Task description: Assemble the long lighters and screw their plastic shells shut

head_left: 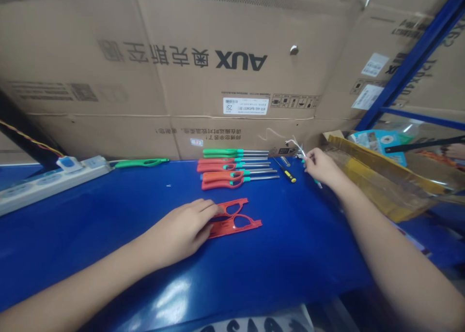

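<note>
My left hand (pixel 183 228) rests over the left ends of two red plastic handle halves (pixel 236 225) that lie side by side on the blue table (pixel 276 259). Its fingers are curled onto them, covering those ends. At the right, my right hand (pixel 319 166) pinches a small piece with white wires (pixel 298 149) and a teal part sticking out below. Between and beyond the hands is a stack of assembled lighters with metal tubes, some red (pixel 221 179), some green (pixel 222 153). A yellow and black screwdriver (pixel 288 175) lies near my right hand.
A white power strip (pixel 54 179) runs along the left, with a green handle piece (pixel 141 163) beside it. Large cardboard (pixel 189 95) stands behind the table. An open carton (pixel 381 182) and blue metal frame (pixel 410 61) are at the right.
</note>
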Demonstrator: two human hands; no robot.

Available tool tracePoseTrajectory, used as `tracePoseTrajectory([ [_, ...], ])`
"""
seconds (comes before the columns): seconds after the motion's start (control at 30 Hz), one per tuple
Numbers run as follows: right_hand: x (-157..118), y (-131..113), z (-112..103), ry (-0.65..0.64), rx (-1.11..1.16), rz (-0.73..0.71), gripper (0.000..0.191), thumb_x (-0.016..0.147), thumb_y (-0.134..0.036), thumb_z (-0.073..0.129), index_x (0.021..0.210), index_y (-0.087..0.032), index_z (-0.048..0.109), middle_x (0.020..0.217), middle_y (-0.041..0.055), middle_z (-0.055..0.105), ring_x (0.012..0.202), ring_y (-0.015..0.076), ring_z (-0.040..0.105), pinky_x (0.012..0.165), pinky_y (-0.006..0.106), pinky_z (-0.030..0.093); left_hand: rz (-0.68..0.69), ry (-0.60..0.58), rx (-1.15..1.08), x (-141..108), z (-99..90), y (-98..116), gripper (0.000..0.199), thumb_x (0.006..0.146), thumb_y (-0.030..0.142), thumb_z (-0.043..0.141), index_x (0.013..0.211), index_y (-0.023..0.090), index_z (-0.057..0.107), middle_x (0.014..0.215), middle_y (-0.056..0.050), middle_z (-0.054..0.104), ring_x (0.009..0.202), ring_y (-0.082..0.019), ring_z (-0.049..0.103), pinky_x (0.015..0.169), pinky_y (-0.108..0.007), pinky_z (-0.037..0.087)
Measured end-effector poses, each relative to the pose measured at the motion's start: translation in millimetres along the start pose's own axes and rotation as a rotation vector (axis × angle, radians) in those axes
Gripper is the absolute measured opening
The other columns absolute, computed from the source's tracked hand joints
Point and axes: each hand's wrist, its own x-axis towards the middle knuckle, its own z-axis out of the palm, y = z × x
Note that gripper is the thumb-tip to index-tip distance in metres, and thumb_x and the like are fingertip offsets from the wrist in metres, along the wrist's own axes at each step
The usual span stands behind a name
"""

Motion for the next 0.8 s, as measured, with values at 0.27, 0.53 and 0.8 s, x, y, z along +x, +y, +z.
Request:
tracePoseTrajectory([
  [0.27, -61.8, -52.8, 16.6, -0.347, 0.515, -0.430, 0.030, 0.098, -0.052, 0.048, 0.097, -0.023, 0.048, 0.070, -0.0047, 0.050, 0.054, 0.0108, 0.047, 0.053, 0.024, 0.044, -0.007, 0.049, -0.074, -10.4, -8.8, -14.7, 0.038, 0.085, 0.005, 0.050, 0.114, 0.024, 0.064, 0.111, -0.006, 0.068, 0.101, -0.022, 0.067, 0.085, -0.031, 0.056],
  [0.53, -105.6, -78.1, 28.6, -0.571, 0.614, -0.718, 0.033, 0.104, -0.038, 0.046, 0.133, -0.028, 0.058, 0.120, 0.0065, 0.067, 0.103, 0.0172, 0.064, 0.090, 0.032, 0.053, -0.041, 0.113, -0.141, -4.2, 5.9, -25.0, 0.033, 0.085, 0.007, 0.050, 0.113, 0.021, 0.061, 0.116, -0.007, 0.064, 0.110, -0.023, 0.063, 0.096, -0.037, 0.053],
  [0.8, -111.3, -79.4, 38.1, -0.605, 0.615, -0.776, 0.030, 0.103, -0.030, 0.047, 0.129, -0.025, 0.061, 0.126, 0.0056, 0.068, 0.119, 0.0188, 0.063, 0.106, 0.036, 0.049, -0.005, 0.236, -0.202, -2.0, 3.4, -17.7, 0.037, 0.086, 0.012, 0.055, 0.122, 0.019, 0.062, 0.120, -0.007, 0.067, 0.114, -0.023, 0.061, 0.099, -0.036, 0.051],
])
